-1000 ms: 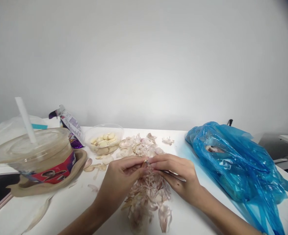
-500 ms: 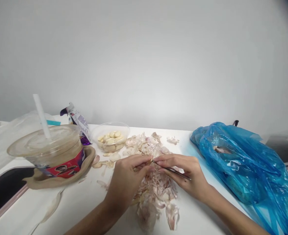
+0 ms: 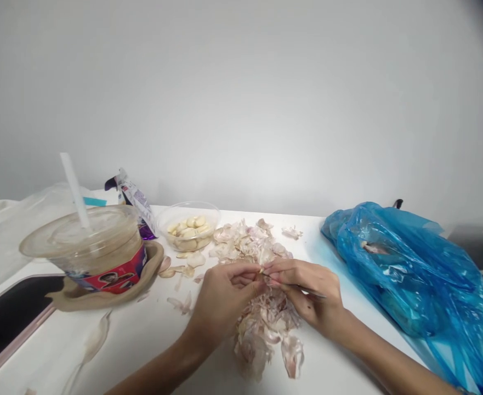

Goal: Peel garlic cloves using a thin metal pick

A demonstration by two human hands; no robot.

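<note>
Left hand pinching, and there sat the clove, mostly hidden where both hands' fingertips met, above the skins! Right hand gripped a slim tool angled at it. Light, firm, probably slick, that clove; its sides looked the surest hold.

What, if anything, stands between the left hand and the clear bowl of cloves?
Low garlic skins and loose scraps lie on the table between the left hand and the clear bowl; nothing tall visibly stands there. The cup stands further left.
</note>
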